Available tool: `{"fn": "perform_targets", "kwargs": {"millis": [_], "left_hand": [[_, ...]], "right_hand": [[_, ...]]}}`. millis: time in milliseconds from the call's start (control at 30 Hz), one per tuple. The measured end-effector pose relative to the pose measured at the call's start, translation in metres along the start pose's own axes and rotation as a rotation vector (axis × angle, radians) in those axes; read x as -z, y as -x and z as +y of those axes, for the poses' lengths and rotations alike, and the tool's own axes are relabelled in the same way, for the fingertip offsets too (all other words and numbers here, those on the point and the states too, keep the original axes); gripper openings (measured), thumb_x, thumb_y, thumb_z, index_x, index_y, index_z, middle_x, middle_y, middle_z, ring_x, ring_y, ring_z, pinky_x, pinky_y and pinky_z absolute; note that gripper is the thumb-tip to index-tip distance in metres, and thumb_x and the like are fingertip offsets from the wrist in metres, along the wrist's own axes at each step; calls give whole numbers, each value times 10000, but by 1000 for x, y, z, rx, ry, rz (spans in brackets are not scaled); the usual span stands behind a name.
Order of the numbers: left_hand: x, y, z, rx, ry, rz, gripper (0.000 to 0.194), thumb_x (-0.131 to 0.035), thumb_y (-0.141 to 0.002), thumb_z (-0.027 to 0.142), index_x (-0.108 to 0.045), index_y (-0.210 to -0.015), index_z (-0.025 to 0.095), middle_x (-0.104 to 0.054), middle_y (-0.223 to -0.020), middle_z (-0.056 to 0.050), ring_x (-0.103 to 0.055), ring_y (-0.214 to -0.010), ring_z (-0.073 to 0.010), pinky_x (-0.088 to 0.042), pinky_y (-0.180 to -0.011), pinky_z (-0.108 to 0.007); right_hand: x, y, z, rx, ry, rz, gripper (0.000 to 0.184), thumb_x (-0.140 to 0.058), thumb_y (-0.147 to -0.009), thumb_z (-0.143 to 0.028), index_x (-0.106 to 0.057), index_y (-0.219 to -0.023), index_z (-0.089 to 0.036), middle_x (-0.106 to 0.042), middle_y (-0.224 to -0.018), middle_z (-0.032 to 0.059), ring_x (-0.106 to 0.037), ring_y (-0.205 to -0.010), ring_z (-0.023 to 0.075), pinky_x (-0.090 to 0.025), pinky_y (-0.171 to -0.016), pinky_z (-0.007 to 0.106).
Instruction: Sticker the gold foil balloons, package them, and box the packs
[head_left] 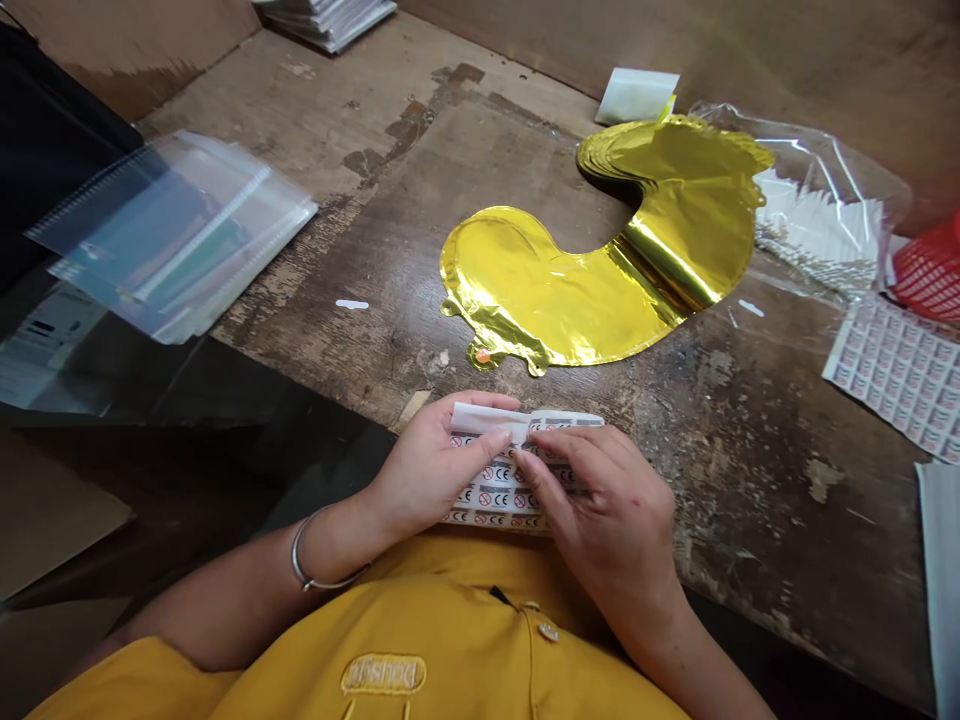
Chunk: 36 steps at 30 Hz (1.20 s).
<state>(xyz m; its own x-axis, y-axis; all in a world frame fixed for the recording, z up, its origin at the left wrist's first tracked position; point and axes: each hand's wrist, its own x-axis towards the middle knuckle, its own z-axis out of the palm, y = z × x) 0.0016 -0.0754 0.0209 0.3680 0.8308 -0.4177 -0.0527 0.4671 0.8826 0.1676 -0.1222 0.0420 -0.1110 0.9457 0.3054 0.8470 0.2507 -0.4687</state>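
My left hand [431,465] holds a sheet of small warning-label stickers [501,490] just above my yellow shirt, with its top edge folded back into a white strip. My right hand [600,500] pinches the same sheet near the fold between thumb and fingertips. The hands hide the sheet's middle. Beyond them, out of reach of my fingers, lies a gold foil balloon [555,295] in a curved shape, flat on the table. Its far end overlaps a stack of similar gold foil [675,180].
The worn wooden table [720,420] runs under everything. Transparent plastic sleeves [172,235] lie at the left. A transparent bag with white pieces [825,190], a printed label sheet [896,370] and a red plastic basket [930,275] sit at the right. Its left edge drops away near my arm.
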Motion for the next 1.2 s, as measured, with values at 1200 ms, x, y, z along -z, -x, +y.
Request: {"fn": "perform_targets", "kwargs": {"millis": [1200], "left_hand": [[-9, 0, -1, -60, -56, 85, 217, -684, -770, 310, -518, -780, 172, -557, -657, 48, -518, -603, -98, -417, -538, -190]], "right_hand": [[-2, -5, 1, -88, -94, 61, 78, -626, -835, -174, -686, -808, -217, -733, -787, 11, -647, -755, 183, -467, -721, 349]]}}
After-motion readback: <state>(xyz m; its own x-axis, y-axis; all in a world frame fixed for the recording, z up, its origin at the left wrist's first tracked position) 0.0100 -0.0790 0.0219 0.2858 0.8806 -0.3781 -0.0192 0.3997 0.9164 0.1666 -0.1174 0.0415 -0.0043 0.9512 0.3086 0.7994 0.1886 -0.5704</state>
